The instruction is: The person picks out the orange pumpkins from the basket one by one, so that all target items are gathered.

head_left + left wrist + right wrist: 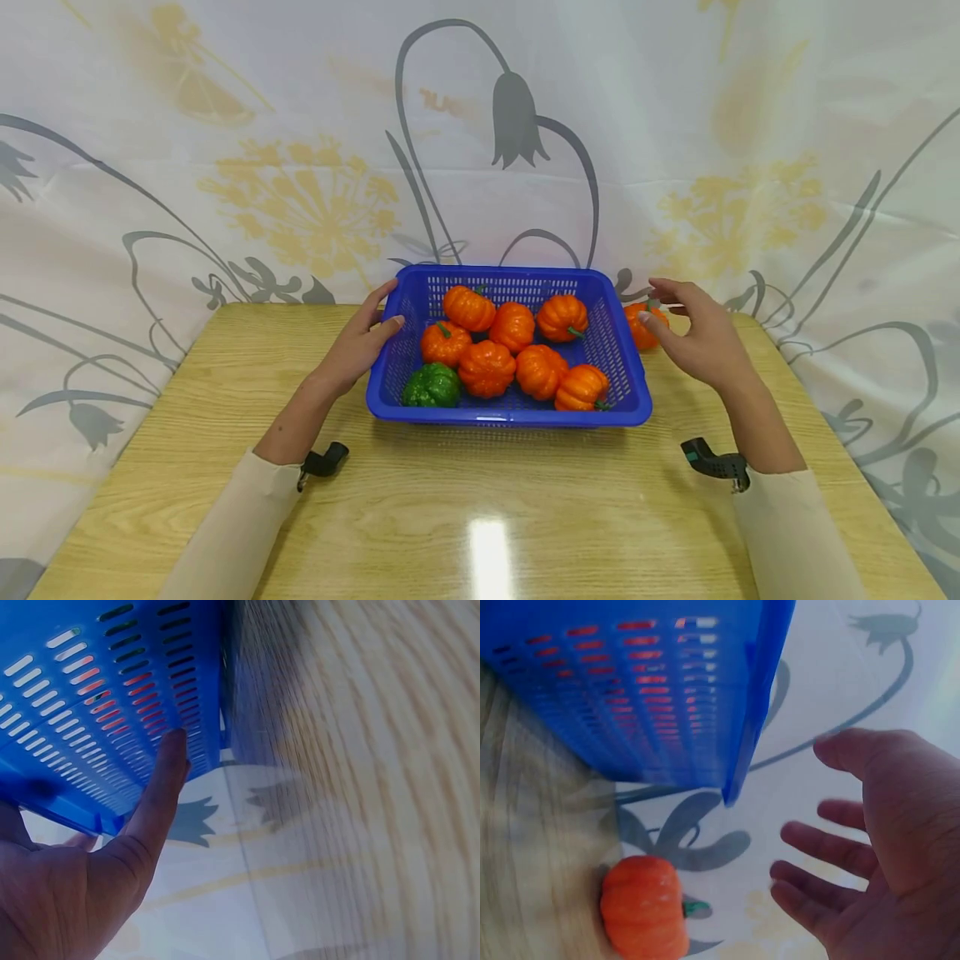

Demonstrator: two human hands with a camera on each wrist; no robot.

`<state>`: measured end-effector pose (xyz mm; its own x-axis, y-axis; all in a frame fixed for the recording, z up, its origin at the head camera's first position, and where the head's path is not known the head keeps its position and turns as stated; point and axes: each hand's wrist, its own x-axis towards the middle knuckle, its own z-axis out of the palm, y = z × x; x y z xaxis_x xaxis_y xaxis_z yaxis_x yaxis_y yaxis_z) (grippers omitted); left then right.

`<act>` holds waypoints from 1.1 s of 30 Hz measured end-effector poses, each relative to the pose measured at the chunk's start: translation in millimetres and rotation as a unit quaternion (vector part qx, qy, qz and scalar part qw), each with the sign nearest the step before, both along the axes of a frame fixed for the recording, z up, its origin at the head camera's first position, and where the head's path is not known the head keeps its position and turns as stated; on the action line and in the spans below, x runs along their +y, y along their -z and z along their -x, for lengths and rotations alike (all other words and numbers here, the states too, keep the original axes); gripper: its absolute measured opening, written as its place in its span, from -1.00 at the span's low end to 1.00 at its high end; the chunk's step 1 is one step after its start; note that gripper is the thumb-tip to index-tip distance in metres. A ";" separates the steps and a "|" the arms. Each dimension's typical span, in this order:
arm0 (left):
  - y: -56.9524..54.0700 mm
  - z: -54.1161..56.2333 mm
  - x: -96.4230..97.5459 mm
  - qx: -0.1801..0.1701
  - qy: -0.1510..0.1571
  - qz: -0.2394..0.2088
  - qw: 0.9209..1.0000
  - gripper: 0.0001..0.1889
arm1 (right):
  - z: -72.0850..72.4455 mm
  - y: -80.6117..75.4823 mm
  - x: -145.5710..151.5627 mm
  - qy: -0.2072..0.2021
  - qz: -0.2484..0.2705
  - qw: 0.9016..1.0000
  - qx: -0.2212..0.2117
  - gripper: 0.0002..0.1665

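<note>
A blue plastic basket point(510, 416) with slotted walls stands on the table. Several small orange pumpkins point(487, 368) lie in it, with a bumpy dark green one point(432, 386) in its near left corner. My left hand point(358, 343) holds the basket's left side, thumb over the rim and a finger point(159, 780) against the outer slotted wall. To the right of the basket, apart from its rim, my right hand point(699, 333) is spread with nothing in it. Another orange pumpkin point(644, 907) rests outside the basket, partly covered by that hand in the head view.
The light wood-grain table point(420, 508) extends in front of the basket. Behind it hangs a pale cloth point(315, 100) with grey and yellow flower prints. Black straps with camera mounts point(716, 462) sit at both wrists.
</note>
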<state>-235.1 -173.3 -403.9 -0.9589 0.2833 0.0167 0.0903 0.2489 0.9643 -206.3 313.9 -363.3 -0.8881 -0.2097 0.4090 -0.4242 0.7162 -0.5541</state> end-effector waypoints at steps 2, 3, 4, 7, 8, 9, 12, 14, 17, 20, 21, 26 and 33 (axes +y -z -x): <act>0.1 0.4 0.2 0.001 -0.001 0.001 1.000 -0.29 | -2.2 -3.0 -4.6 -0.030 -0.012 0.999 0.012 -0.36; 0.1 0.6 0.2 0.001 -0.001 0.002 1.000 -0.29 | -3.2 -4.6 -6.9 -0.048 -0.016 0.999 0.018 -0.36; 0.2 0.8 0.1 0.001 -0.001 0.002 1.000 -0.29 | -4.4 -6.1 -9.2 -0.063 -0.021 0.998 0.023 -0.36; 0.6 1.2 0.1 -0.001 -0.002 0.000 1.000 -0.30 | -7.6 -10.3 -15.8 -0.102 -0.032 0.994 0.030 -0.39; 0.6 1.1 0.0 0.000 -0.001 0.000 1.000 -0.30 | -8.8 -11.6 -17.9 -0.110 -0.037 0.993 0.030 -0.40; 0.7 0.9 -0.1 0.000 0.000 0.000 1.000 -0.29 | -9.9 -12.6 -19.6 -0.118 -0.042 0.992 0.028 -0.40; 0.6 0.6 -0.1 -0.001 -0.002 0.001 1.000 -0.30 | -13.3 -14.6 -24.0 -0.132 -0.060 0.989 0.024 -0.39; 0.1 0.2 -0.2 -0.001 -0.002 0.003 1.000 -0.29 | -14.5 -15.2 -26.7 -0.144 -0.071 0.987 0.025 -0.37; -0.7 -0.3 -0.2 -0.003 -0.004 0.001 1.000 -0.30 | -14.7 -15.1 -31.2 -0.178 -0.075 0.981 0.030 -0.33; -0.2 -0.5 -0.9 -0.003 -0.003 0.001 1.000 -0.29 | -15.2 -13.8 -36.6 -0.223 -0.078 0.971 0.030 -0.35; 0.1 -0.4 -1.1 -0.003 -0.003 0.001 1.000 -0.29 | -15.6 -13.5 -38.6 -0.236 -0.083 0.968 0.026 -0.37; 1.0 0.0 -1.1 -0.001 -0.003 0.003 1.000 -0.30 | -18.7 -11.1 -46.1 -0.283 -0.126 0.951 -0.006 -0.47; -0.3 0.7 0.2 -0.004 -0.005 0.006 1.000 -0.30 | -21.6 -8.8 -51.4 -0.297 -0.163 0.940 -0.033 -0.54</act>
